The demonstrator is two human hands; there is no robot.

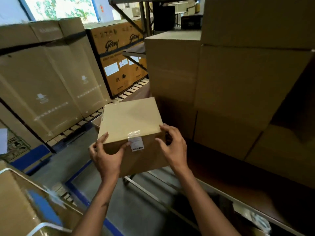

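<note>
Daylight comes through a window (59, 7) at eleven o'clock, beside a pale blue wall (10, 11). Tall cartons (42, 79) stand on pallet slats (75, 127) at nine o'clock, a Godrej carton (117, 57) at twelve, plain stacked cartons (238, 82) at two. Blue lines (80, 170) mark the grey concrete floor (68, 157) at seven.

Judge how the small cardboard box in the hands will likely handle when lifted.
Probably stiff: the box keeps flat faces and sharp edges. Likely fairly light: the left hand and right hand hold it at its corners.
</note>
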